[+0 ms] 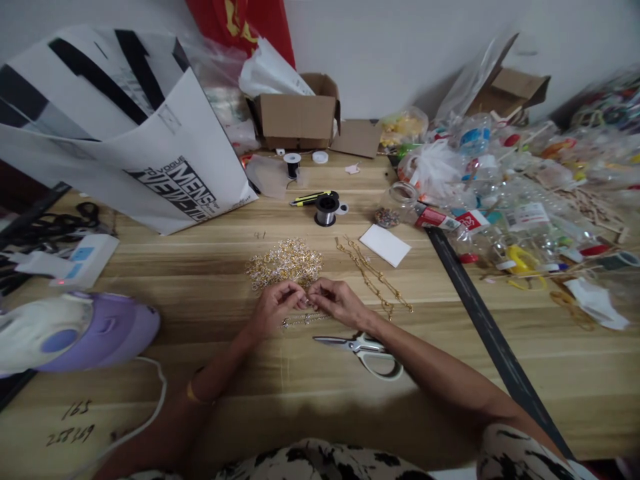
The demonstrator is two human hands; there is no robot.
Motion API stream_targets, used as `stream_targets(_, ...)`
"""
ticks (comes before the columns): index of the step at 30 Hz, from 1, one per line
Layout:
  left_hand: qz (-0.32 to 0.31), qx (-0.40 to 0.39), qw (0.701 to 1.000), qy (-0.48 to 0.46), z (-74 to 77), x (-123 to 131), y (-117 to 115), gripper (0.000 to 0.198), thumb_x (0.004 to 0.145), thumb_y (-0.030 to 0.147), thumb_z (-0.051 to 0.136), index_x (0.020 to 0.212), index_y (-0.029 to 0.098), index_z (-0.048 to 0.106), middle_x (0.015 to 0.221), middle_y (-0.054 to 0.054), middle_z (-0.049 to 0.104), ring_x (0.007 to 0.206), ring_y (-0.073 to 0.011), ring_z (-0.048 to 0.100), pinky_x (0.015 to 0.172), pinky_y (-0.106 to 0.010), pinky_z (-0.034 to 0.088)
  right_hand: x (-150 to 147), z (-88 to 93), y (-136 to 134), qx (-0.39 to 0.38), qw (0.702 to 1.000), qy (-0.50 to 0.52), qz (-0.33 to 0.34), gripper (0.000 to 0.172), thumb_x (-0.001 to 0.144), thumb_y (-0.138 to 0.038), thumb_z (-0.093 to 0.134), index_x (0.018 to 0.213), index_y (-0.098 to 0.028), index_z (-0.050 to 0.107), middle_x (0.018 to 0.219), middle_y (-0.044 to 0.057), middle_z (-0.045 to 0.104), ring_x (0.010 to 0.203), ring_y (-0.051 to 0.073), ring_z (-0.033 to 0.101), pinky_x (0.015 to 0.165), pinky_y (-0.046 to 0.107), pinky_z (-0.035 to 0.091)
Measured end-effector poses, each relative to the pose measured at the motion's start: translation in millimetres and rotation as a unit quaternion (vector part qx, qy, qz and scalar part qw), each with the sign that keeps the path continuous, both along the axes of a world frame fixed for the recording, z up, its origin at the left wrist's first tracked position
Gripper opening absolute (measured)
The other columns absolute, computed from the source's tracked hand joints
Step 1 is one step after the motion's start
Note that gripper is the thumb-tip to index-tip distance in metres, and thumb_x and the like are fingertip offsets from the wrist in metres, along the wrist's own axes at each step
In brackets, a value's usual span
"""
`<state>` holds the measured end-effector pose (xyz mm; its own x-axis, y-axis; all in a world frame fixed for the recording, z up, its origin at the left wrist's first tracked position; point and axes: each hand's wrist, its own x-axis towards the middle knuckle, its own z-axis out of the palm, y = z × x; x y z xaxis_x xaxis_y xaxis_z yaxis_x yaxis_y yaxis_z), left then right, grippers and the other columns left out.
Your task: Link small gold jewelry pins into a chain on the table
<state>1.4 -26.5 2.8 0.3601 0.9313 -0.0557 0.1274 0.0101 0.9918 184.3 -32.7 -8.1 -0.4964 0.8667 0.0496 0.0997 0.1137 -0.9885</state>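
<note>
My left hand [280, 303] and my right hand [337, 300] meet fingertip to fingertip over the wooden table, both pinched closed. Between them is something small with a silvery glint, too small to make out. Just below the fingers lies a silver beaded chain [305, 320]; whether it runs up into the pinch is unclear. Right beyond my hands is a loose heap of gold and silver chain pieces [287, 262]. Gold beaded chains [373, 277] stretch out to the right. Green-handled scissors [363, 347] lie near my right wrist, their blades pointing left.
Behind the heap are a spool of wire [327, 210], a yellow-black cutter knife [306, 199] and a jar of beads [395, 207]. A white card [385, 245] lies nearby. Plastic bottles [525, 207] crowd the right; a paper bag [150, 160] and purple appliance [100, 330] stand left.
</note>
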Motion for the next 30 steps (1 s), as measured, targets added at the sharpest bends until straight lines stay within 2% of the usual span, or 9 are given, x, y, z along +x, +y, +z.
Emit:
stream_targets(9,0.009,-0.020,1.000,-0.014,0.5,0,-1,0.021,0.077,0.033,0.061,0.075,0.012,0.062,0.063,-0.003,0.066,0.059,-0.0128,0.062,0.059,-0.024,0.052,-1,-0.5,0,-0.021,1.000,0.016,0.008,0.024,0.087,-0.038,0.049,0.084,-0.014,0.052,0.067,-0.001,0.051,0.058,0.009,0.049,0.053,0.020,0.039)
stream_targets(15,0.015,-0.049,0.999,-0.019,-0.5,0,-1,0.019,0.065,0.025,0.072,0.077,0.012,0.065,0.069,-0.003,0.069,0.062,-0.0133,0.063,0.062,-0.025,0.053,0,-3.2,0,-0.010,1.000,0.014,-0.001,0.024,0.088,-0.038,0.048,0.084,-0.015,0.051,0.066,-0.001,0.050,0.056,0.009,0.047,0.051,0.019,0.037)
stream_targets(23,-0.004,-0.021,1.000,-0.009,-5.1,-2,0,0.016,0.072,0.028,0.065,0.072,0.013,0.063,0.062,-0.001,0.065,0.058,-0.0124,0.061,0.058,-0.024,0.052,-1,-2.2,-1,-0.020,1.000,0.006,0.002,0.027,0.087,-0.041,0.050,0.084,-0.014,0.053,0.065,-0.001,0.051,0.056,0.009,0.048,0.052,0.019,0.039)
stream_targets(30,0.012,-0.015,1.000,0.000,-7.4,-3,1,0.015,0.075,0.028,0.062,0.072,0.014,0.060,0.059,0.000,0.063,0.056,-0.0109,0.059,0.056,-0.022,0.050,3,7.2,1,0.006,1.000,-0.018,0.019,0.026,0.093,-0.034,0.039,0.093,-0.014,0.055,0.078,0.003,0.057,0.062,0.009,0.052,0.056,0.020,0.043)
